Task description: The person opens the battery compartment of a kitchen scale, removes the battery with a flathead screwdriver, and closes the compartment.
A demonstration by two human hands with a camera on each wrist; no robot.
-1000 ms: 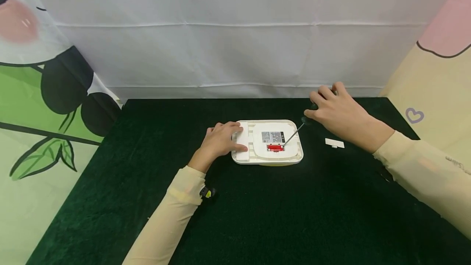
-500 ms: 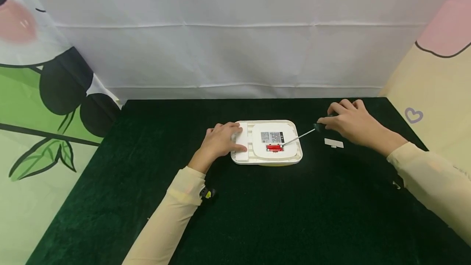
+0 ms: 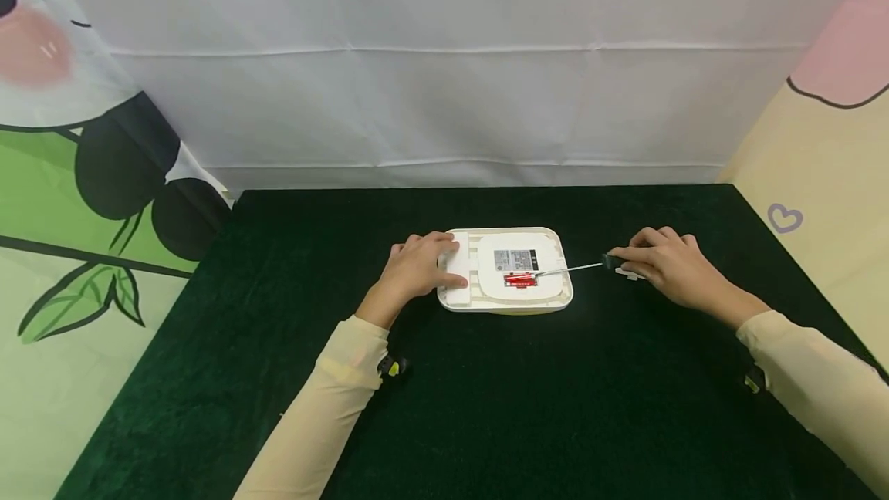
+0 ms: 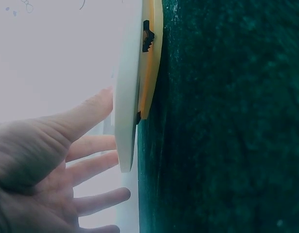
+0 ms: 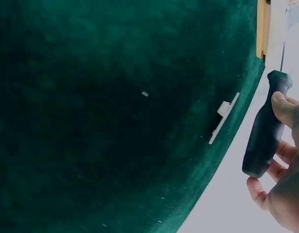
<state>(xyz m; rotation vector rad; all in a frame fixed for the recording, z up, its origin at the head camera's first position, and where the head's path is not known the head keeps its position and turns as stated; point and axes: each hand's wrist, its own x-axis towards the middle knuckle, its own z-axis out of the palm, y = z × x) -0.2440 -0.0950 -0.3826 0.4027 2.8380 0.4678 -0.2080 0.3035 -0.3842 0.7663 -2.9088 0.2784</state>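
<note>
A white device with rounded corners lies back side up, its small compartment uncovered and red batteries inside. Over its left end spreads my left hand, the thumb and fingers touching the white end strip. The left wrist view shows these fingers mostly straight beside the white edge, with a yellow part below. My right hand grips a screwdriver by its dark handle. The screwdriver's thin shaft runs low to the left, its tip at the right end of the batteries.
Close under the right hand lies a small white cover with a tab, partly hidden in the head view. A dark green cloth covers the table. A white curtain hangs behind, with printed cloth at both sides.
My right hand has come down and to the right, lowering the screwdriver handle while the tip stays by the batteries. The top red battery now looks slightly tilted. My left hand stays put.
</note>
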